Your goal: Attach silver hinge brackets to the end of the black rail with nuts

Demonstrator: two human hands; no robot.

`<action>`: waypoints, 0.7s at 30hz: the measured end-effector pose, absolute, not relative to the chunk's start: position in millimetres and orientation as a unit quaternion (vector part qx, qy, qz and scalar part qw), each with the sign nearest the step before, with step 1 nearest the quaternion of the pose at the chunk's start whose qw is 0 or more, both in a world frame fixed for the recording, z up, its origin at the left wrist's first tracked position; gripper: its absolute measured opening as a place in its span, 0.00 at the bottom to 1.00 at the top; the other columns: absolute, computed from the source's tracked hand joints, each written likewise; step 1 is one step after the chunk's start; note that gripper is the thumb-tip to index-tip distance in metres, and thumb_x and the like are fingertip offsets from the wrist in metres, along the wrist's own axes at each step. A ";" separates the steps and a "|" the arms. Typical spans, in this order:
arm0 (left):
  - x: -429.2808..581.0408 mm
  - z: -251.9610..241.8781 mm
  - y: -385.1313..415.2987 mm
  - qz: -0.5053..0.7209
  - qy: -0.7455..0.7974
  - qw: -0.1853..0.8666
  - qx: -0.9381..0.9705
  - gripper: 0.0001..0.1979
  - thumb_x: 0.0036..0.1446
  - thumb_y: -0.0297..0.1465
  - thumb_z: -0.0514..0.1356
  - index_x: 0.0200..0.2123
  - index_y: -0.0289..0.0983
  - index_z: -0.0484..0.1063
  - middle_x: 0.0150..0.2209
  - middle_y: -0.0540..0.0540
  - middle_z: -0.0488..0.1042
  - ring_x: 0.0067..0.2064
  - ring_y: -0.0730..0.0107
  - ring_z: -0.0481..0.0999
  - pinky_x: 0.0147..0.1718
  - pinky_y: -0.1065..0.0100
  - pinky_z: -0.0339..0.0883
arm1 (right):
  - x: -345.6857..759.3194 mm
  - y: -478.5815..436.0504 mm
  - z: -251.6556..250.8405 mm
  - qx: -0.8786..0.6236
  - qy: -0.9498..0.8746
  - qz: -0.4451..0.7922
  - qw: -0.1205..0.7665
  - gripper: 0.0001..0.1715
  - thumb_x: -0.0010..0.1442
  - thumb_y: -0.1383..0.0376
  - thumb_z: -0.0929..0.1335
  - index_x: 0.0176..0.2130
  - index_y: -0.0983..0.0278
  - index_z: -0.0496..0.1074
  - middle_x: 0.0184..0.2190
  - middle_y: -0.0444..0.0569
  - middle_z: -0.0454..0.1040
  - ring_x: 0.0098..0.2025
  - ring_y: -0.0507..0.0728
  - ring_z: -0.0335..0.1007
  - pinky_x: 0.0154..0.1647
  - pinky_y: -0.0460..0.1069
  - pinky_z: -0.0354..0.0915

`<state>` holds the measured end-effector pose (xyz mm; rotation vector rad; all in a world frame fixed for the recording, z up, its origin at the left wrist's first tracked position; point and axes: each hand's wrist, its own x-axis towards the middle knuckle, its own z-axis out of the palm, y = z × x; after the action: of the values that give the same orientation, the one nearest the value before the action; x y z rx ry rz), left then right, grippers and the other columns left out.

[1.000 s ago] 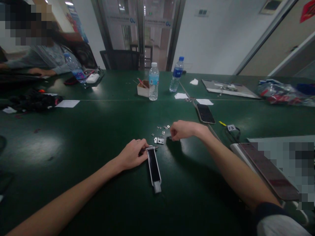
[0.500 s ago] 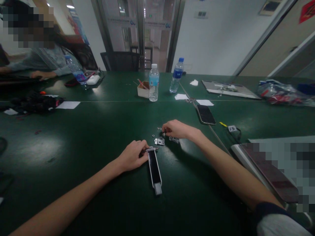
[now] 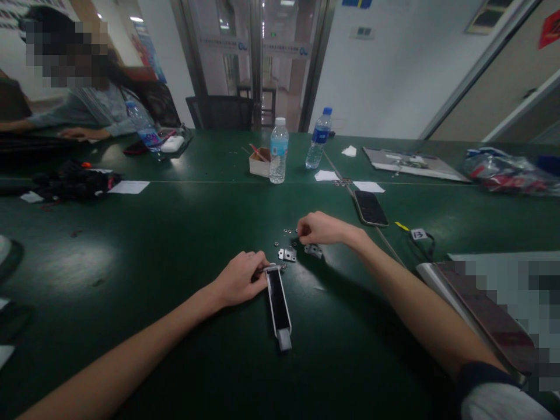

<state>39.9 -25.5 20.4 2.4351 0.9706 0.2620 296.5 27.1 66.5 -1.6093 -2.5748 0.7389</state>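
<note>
My left hand (image 3: 243, 279) is closed on the far end of a narrow, white-edged frame with a dark middle (image 3: 279, 300), which lies on the green table with a pale block at its near end. A small threaded metal part (image 3: 282, 267) sticks out at the far end beside my fingertips. My right hand (image 3: 318, 228) is in a pinch low over the table; whatever its fingertips hold is hidden. Close to it are several small nuts or rings (image 3: 276, 244), a metal hinge-like plate (image 3: 287, 255) and a second metal plate (image 3: 314, 251), partly under the hand.
Beyond my hands stand two water bottles (image 3: 279, 151) (image 3: 319, 139) and a small box (image 3: 259, 163). A phone (image 3: 370, 207) and a tagged cable (image 3: 419, 234) lie to the right, near a laptop-like slab (image 3: 481, 309). Black cables (image 3: 74, 182) lie left; another person (image 3: 96, 111) sits behind them.
My right hand has shifted slightly right, off the small rings, and its fingers are more curled. My left hand keeps its hold on the frame. The whole view has shifted a little.
</note>
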 end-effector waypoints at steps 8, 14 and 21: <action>39.6 19.8 -26.2 0.093 0.368 0.249 0.891 0.09 0.61 0.34 0.53 0.40 0.36 0.68 0.34 0.47 0.70 0.33 0.66 0.67 0.36 0.64 0.62 | 286.6 3.1 77.1 -0.444 -0.837 0.318 0.012 0.09 0.56 0.68 0.67 0.38 0.65 0.76 0.34 0.46 0.78 0.35 0.52 0.74 0.34 0.45 0.65; 40.0 18.1 -26.4 0.096 0.366 0.242 0.894 0.08 0.60 0.34 0.53 0.38 0.35 0.68 0.32 0.47 0.69 0.32 0.66 0.66 0.34 0.65 0.61 | 265.3 -12.6 76.8 -0.404 -0.865 0.298 -0.013 0.09 0.58 0.71 0.66 0.38 0.66 0.76 0.32 0.46 0.77 0.32 0.51 0.71 0.33 0.46 0.63; 39.6 18.1 -25.8 0.097 0.363 0.248 0.893 0.08 0.60 0.34 0.53 0.38 0.36 0.67 0.33 0.48 0.70 0.32 0.67 0.66 0.34 0.65 0.60 | 264.2 -13.8 81.3 -0.390 -0.863 0.320 -0.017 0.09 0.58 0.71 0.67 0.40 0.67 0.76 0.34 0.46 0.77 0.33 0.51 0.71 0.34 0.46 0.63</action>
<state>39.6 -25.8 18.1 2.4341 0.9897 0.2647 264.2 -13.8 81.3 -1.2381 -2.7415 1.0170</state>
